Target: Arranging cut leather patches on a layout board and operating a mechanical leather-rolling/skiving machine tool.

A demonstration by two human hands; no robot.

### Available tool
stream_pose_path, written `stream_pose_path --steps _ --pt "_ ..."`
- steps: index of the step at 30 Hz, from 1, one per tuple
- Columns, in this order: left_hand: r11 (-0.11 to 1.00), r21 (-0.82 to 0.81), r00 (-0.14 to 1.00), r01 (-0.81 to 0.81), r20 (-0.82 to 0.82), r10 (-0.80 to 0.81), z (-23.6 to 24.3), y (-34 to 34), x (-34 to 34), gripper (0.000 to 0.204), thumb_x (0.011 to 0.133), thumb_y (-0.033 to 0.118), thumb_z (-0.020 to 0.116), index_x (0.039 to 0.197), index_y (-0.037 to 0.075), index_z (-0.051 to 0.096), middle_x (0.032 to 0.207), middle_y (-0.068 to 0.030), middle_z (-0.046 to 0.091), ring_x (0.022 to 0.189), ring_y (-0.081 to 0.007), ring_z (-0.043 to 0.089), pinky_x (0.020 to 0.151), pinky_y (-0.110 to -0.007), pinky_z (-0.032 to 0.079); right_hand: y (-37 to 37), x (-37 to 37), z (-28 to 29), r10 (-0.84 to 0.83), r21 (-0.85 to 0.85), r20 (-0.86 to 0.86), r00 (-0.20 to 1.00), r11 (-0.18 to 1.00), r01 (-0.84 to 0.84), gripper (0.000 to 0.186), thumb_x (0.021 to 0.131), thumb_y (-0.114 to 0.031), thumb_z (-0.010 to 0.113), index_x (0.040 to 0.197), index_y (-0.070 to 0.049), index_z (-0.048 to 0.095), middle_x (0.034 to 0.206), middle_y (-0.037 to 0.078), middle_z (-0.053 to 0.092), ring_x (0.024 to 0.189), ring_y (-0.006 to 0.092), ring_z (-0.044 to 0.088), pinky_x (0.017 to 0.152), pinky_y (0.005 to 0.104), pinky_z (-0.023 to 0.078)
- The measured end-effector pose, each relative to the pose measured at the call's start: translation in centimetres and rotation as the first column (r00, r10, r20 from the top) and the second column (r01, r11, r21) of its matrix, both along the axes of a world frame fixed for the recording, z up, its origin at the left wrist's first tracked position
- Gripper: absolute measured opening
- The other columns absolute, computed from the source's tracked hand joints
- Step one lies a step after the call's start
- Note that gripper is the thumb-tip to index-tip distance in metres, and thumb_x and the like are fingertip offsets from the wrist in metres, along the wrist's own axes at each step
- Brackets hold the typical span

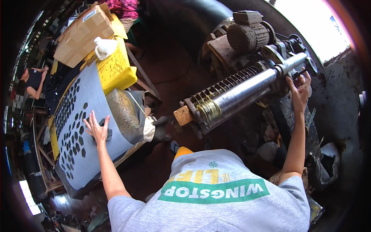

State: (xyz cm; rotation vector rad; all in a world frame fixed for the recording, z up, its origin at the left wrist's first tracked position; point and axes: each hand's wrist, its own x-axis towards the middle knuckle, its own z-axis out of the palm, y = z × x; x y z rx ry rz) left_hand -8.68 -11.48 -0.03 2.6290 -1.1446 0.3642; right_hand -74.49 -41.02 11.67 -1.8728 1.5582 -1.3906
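Observation:
My left hand [98, 129] is open, fingers spread, over a pale grey sheet [88, 79] on the left, dotted with rows of small dark cut pieces [79, 137]; whether it rests on the sheet I cannot tell. My right hand [299, 91] has its fingers curled round a dark handle [300, 74] at the far end of a roller machine. The machine has a shiny metal cylinder [251, 91], a coiled row of rings beside it, yellowish wrapping near its near end, a wooden block [182, 115] there and a dirty motor [248, 38] above.
A cardboard box [77, 38], a white jug [104, 48] and yellow padded material [118, 67] lie beyond the sheet. Another person [34, 85] is at far left; part of a seated person [123, 11] shows at the top. A rumpled sack [328, 162] lies at lower right.

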Motion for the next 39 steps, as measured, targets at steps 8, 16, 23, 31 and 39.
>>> stream_pose_path --steps 8,16,23,31,39 --pt "0.967 -0.181 0.983 0.179 0.071 -0.169 4.0 0.0 -5.3 0.073 0.079 0.052 0.064 0.139 0.019 0.039 0.142 -0.0028 0.039 0.140 -0.0319 0.013 0.107 -0.063 0.003 -3.2 -0.3 3.7 0.162 -0.185 0.033 0.986 0.971 -0.154 0.058 0.079 -0.011 0.074 0.123 -0.002 0.038 0.095 0.010 0.060 0.087 0.0129 0.056 0.074 0.0231 0.045" --pt "0.936 -0.224 0.962 0.273 0.054 -0.268 4.6 -1.4 -11.3 0.071 0.075 0.047 0.070 0.133 0.013 0.047 0.135 -0.0037 0.046 0.138 -0.0304 0.022 0.110 -0.056 0.005 -9.9 3.1 9.4 0.154 -0.098 -0.231 0.961 0.979 -0.180 0.062 0.080 -0.030 0.073 0.120 0.002 0.039 0.075 0.006 0.063 0.068 0.0090 0.056 0.063 0.0225 0.044" --pt "0.936 -0.235 0.962 0.262 -0.007 -0.271 4.0 -0.7 -14.3 0.060 0.076 0.036 0.071 0.128 0.011 0.051 0.129 -0.0057 0.051 0.134 -0.0319 0.030 0.110 -0.055 0.010 -14.4 6.4 10.0 0.147 -0.099 -0.374 0.916 0.975 -0.197 0.060 0.076 -0.035 0.072 0.117 -0.003 0.042 0.074 0.007 0.053 0.065 0.0123 0.049 0.057 0.0294 0.041" --pt "0.924 -0.292 0.960 0.245 -0.058 -0.273 3.2 1.3 -15.8 0.050 0.077 0.020 0.071 0.122 0.009 0.056 0.120 -0.0075 0.055 0.132 -0.0325 0.033 0.110 -0.052 0.017 -16.6 8.8 9.6 0.220 -0.079 -0.454 0.863 0.955 -0.285 0.057 0.075 -0.031 0.071 0.115 -0.003 0.041 0.097 0.025 0.060 0.086 0.0325 0.060 0.082 0.0413 0.045" --pt "0.905 -0.344 0.957 0.249 -0.054 -0.284 3.1 1.6 -17.5 0.040 0.080 0.012 0.067 0.119 0.004 0.058 0.113 -0.0138 0.059 0.127 -0.0342 0.038 0.104 -0.044 0.031 -20.1 10.4 8.0 0.216 -0.079 -0.586 0.781 0.944 -0.320 0.059 0.073 -0.034 0.071 0.111 0.000 0.040 0.095 0.029 0.060 0.096 0.0408 0.059 0.086 0.0436 0.044"
